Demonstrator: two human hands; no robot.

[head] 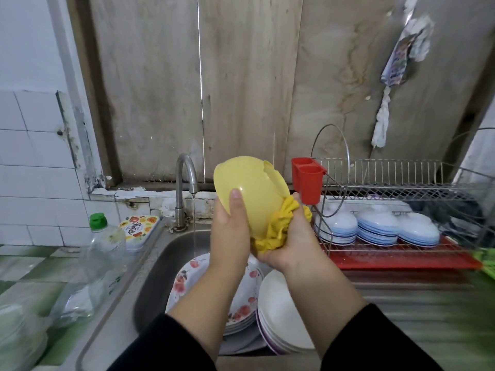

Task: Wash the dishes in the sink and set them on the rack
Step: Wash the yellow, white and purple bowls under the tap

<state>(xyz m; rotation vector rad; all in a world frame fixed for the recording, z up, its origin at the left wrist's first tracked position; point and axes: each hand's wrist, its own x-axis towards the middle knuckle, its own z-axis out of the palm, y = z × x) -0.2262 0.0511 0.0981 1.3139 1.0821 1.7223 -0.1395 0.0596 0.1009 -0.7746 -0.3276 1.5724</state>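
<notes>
My left hand grips a yellow plastic bowl above the sink, thumb pressed on its outer side; the bowl's rim is chipped at the top. My right hand holds a bunched yellow cloth against the bowl's underside. Below in the steel sink lie a stack of flowered plates and a stack of white plates. The wire dish rack stands to the right on a red tray, with white and blue bowls upside down on its lower tier.
The tap runs a thin stream onto the flowered plates. A red cutlery holder hangs on the rack's left end. A clear bottle with a green cap and a patterned soap box stand left of the sink.
</notes>
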